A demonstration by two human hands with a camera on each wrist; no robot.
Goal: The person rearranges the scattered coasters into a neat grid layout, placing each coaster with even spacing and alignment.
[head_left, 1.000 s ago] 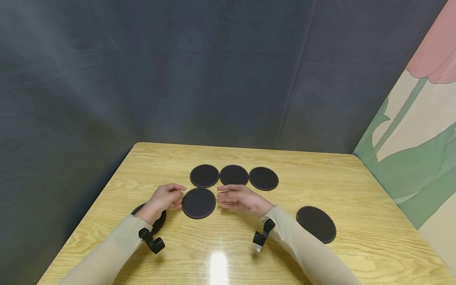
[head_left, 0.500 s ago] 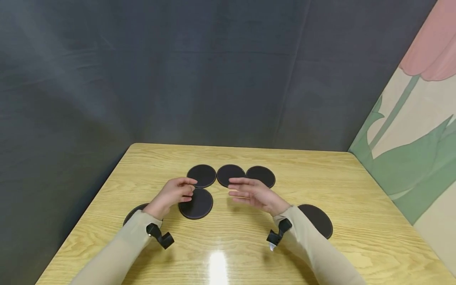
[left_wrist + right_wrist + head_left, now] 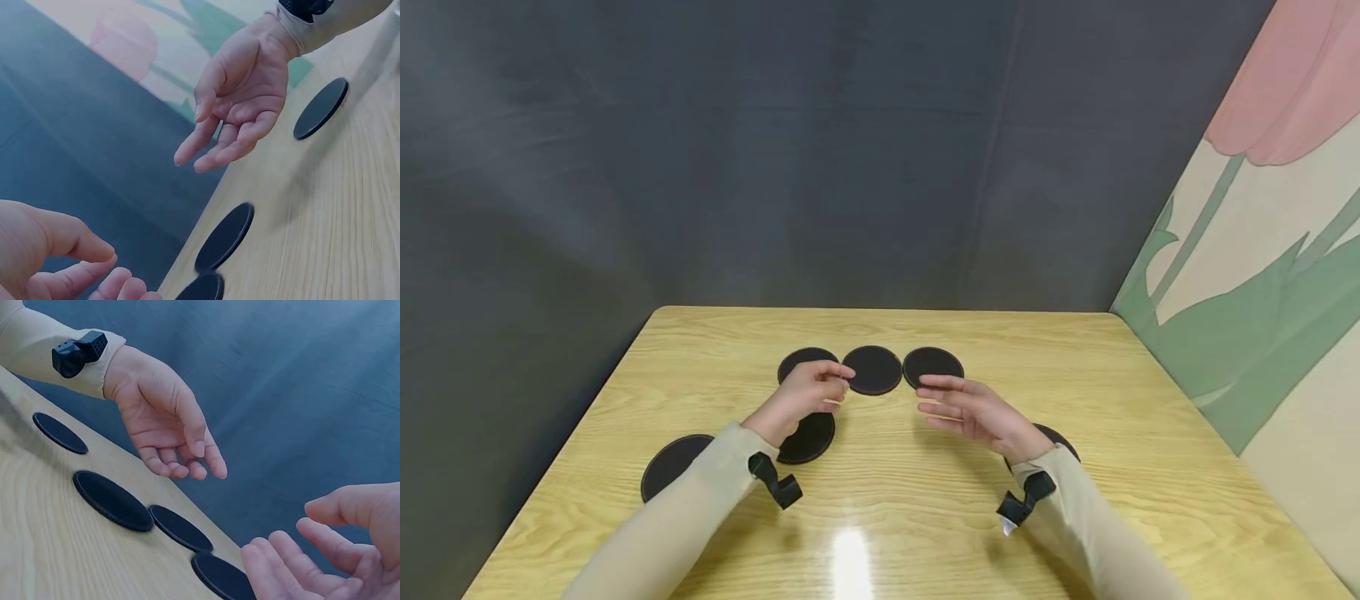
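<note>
- The near disc [image 3: 814, 437] is found at about six o'clock from the left hand [image 3: 811, 390] in the head view; its upper part is hidden by that hand and wrist. It lies far nearer to the left hand than to the right hand [image 3: 973, 410]. Being round, it is given no long axis.
- In the right wrist view, its edge is seen meeting that of the left back disc [image 3: 182, 529].
- It is seen flat, thin and black, with a low rim.
- The left hand is raised over these two discs, fingers loosely bent, nothing held.
- The right hand is raised too, palm turned inward, fingers spread and slightly bent, nothing held.
- The middle back disc [image 3: 872, 371] is set between two and three o'clock from the left hand; the right back disc [image 3: 931, 364], partly covered by fingertips, at ten to eleven from the right hand.
- The left outer disc [image 3: 670, 467] is placed at eight o'clock from the left hand; the right outer disc [image 3: 1060, 437], partly covered by the wrist, between three and four from the right hand.
- All are borne by a wood-grained table [image 3: 917, 525], backed at twelve o'clock by dark cloth [image 3: 775, 150].
</note>
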